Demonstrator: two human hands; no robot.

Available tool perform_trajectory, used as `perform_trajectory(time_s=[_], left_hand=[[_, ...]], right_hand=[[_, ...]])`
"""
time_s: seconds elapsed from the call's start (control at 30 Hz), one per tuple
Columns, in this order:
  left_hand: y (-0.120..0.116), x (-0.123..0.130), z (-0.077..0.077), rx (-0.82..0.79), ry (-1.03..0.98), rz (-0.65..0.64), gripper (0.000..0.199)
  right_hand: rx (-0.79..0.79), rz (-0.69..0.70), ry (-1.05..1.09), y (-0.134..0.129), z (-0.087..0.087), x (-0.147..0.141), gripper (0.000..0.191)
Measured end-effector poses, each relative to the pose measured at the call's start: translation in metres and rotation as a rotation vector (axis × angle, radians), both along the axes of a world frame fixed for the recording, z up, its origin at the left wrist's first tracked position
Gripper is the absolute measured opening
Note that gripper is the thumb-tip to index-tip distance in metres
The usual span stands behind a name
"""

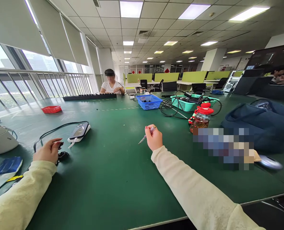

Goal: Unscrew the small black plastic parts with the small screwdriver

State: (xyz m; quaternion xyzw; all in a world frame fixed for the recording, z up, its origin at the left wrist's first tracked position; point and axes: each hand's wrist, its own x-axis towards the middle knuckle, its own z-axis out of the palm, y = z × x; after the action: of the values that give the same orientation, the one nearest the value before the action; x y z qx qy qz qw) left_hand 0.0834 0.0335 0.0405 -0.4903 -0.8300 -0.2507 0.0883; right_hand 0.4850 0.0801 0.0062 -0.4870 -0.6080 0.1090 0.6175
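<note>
Above the green table (103,191), my right hand (153,138) is closed around a slim pointed metal tool (142,139), its tip directed down and to the left. My left hand (47,151) is at the left with thumb and fingers pinched together on a small dark object (60,145), too small to name. Just beside that hand lies a black coiled item (63,156). A phone (79,130) rests on a white item with a short white cable, between the two hands but farther back.
A red tray (51,109), a blue basket (149,103) and a teal basket (186,104) with black cables stand farther back. At right are a red-lidded jar (201,118) and a dark blue bag (259,123). A white device (1,139) sits at left. A person (110,84) sits opposite.
</note>
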Motion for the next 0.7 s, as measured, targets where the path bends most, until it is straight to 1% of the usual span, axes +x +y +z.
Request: perform_trajectory(time_s=[0.07, 0.17, 0.23, 0.33, 0.47, 0.6, 0.7], left_hand=[[0.000, -0.004, -0.005, 0.005, -0.045, 0.003, 0.044], [0.002, -0.017, -0.012, -0.001, 0.026, -0.025, 0.041], [0.004, -0.028, -0.017, 0.009, 0.044, -0.087, 0.043], [0.004, -0.040, -0.023, -0.009, 0.000, -0.179, 0.046], [0.000, -0.044, -0.024, -0.052, 0.044, -0.249, 0.046], [-0.001, -0.043, -0.022, -0.099, 0.114, -0.244, 0.049], [0.002, -0.048, -0.026, -0.113, 0.171, -0.255, 0.052]], right_hand=[[0.000, -0.004, -0.002, 0.000, 0.000, 0.000, 0.030], [0.001, -0.008, -0.002, 0.000, 0.000, -0.001, 0.030], [0.000, -0.011, -0.002, -0.001, 0.000, -0.001, 0.031], [-0.003, -0.011, -0.002, -0.001, 0.000, 0.000, 0.032], [-0.022, -0.001, 0.006, -0.001, 0.000, 0.000, 0.032], [-0.025, -0.006, 0.007, -0.002, 0.000, -0.001, 0.031], [-0.027, -0.015, 0.002, -0.002, 0.000, -0.001, 0.031]])
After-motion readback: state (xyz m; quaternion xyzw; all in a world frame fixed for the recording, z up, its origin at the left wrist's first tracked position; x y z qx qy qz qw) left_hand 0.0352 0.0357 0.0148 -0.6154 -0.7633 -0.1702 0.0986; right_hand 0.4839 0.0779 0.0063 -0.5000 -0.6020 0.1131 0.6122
